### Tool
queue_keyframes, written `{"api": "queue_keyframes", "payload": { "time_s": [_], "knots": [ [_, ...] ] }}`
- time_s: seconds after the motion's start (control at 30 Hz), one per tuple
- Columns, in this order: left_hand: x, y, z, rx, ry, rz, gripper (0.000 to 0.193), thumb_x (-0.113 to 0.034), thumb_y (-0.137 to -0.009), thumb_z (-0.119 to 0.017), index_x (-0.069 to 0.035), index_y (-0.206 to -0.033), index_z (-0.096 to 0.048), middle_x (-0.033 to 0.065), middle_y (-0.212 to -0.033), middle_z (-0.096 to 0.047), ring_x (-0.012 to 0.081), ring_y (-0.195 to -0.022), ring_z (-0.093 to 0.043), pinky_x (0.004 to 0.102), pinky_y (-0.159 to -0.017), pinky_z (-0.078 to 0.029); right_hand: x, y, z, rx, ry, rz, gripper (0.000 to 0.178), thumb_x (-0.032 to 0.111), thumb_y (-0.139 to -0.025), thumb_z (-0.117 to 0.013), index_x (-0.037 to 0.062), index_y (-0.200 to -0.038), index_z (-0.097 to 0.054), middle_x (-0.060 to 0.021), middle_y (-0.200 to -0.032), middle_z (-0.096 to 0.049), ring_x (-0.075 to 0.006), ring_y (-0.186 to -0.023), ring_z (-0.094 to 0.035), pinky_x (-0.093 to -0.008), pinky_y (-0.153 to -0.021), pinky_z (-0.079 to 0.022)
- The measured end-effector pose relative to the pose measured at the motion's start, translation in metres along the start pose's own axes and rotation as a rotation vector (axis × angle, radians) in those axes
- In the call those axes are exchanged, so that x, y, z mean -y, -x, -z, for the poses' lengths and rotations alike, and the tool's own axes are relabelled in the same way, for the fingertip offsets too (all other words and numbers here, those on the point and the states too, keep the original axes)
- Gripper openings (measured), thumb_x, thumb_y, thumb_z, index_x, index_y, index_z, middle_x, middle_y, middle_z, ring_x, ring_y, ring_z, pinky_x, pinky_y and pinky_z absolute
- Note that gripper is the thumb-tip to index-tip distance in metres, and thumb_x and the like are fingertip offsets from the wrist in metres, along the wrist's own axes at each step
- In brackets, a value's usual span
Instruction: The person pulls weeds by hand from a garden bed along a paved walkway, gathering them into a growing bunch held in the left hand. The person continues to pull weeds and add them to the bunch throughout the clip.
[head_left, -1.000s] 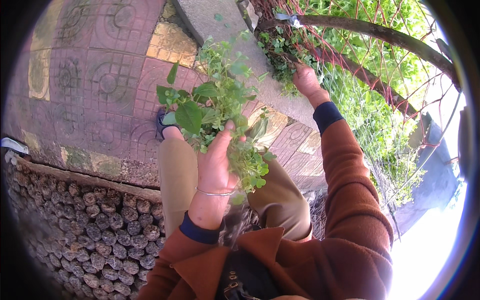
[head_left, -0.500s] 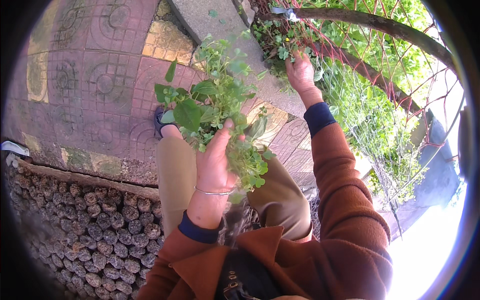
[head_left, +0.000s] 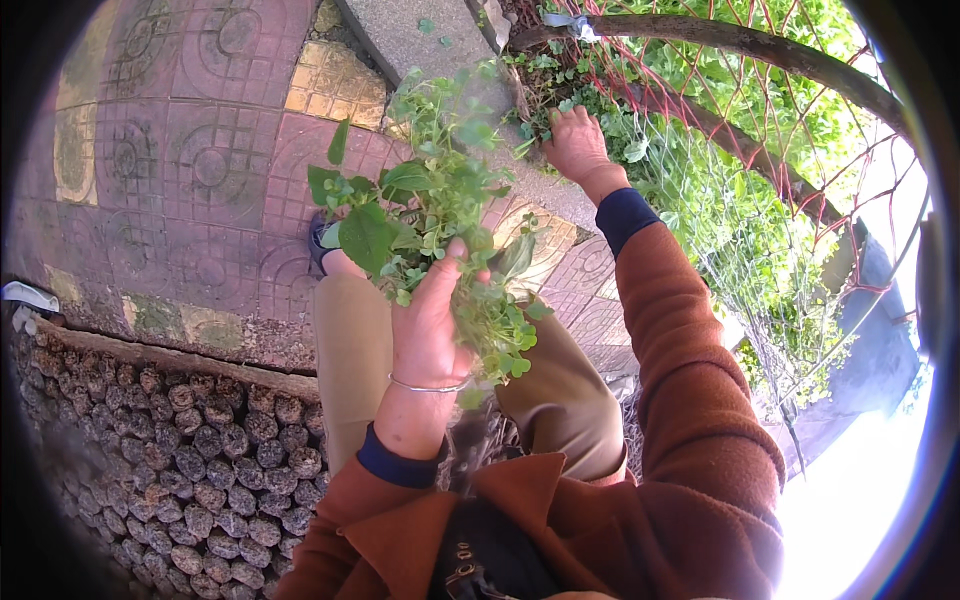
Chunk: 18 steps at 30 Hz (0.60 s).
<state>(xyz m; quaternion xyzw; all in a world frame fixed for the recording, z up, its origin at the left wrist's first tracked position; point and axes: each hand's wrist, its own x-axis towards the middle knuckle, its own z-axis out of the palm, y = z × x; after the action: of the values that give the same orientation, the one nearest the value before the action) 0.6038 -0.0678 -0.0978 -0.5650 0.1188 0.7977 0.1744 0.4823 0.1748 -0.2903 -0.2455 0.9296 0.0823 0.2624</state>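
My left hand (head_left: 432, 310), with a silver bangle at the wrist, is closed around a loose bunch of leafy green plants (head_left: 440, 190). Clover-like leaves and a few broader leaves stick out on both sides of the fist. Farther off to the right, my right hand (head_left: 577, 143) reaches down to low weeds (head_left: 548, 85) growing beside the grey stone curb (head_left: 440, 45). Its fingers are bent and pressed together, back of the hand up. The fingertips are hidden, so what they grip does not show.
A curved wooden pole (head_left: 740, 38) and red netting (head_left: 720, 110) border the green bed at right. Thin pale mesh (head_left: 740, 260) hangs over nearer plants. Patterned paving tiles (head_left: 200, 150) spread at left. Stacked dark, rounded cylinders (head_left: 200, 470) fill the lower left.
My right hand has moved slightly left and nearer, from beneath the netting toward the curb edge. The left hand and its bunch have hardly moved.
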Motion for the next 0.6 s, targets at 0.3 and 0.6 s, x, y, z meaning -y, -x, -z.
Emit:
{"api": "queue_keyframes", "payload": {
  "time_s": [0.3, 0.6],
  "knots": [
    [-0.002, 0.000, 0.005, 0.031, 0.022, 0.027, 0.025, -0.021, -0.086, -0.062, -0.005, -0.105, -0.059, 0.0007, -0.090, -0.057, 0.0105, -0.077, -0.051, 0.0261, -0.061, -0.049, -0.024, -0.014, -0.010, -0.186, -0.330, 0.010, 0.032, 0.018, -0.077, -0.060, -0.0025, -0.101, -0.053, -0.0241, -0.105, -0.057, -0.0405, -0.099, -0.053, -0.0422, -0.085, -0.044],
    [-0.003, -0.001, 0.005, 0.032, -0.016, 0.014, 0.027, -0.025, -0.087, -0.060, -0.005, -0.105, -0.058, 0.0023, -0.086, -0.056, 0.0111, -0.075, -0.052, 0.0275, -0.061, -0.050, -0.030, -0.024, -0.010, -0.095, -0.612, -0.331, 0.029, 0.022, -0.078, -0.058, 0.0002, -0.097, -0.054, -0.0254, -0.095, -0.059, -0.0415, -0.090, -0.056, -0.0440, -0.080, -0.045]
  ]
}}
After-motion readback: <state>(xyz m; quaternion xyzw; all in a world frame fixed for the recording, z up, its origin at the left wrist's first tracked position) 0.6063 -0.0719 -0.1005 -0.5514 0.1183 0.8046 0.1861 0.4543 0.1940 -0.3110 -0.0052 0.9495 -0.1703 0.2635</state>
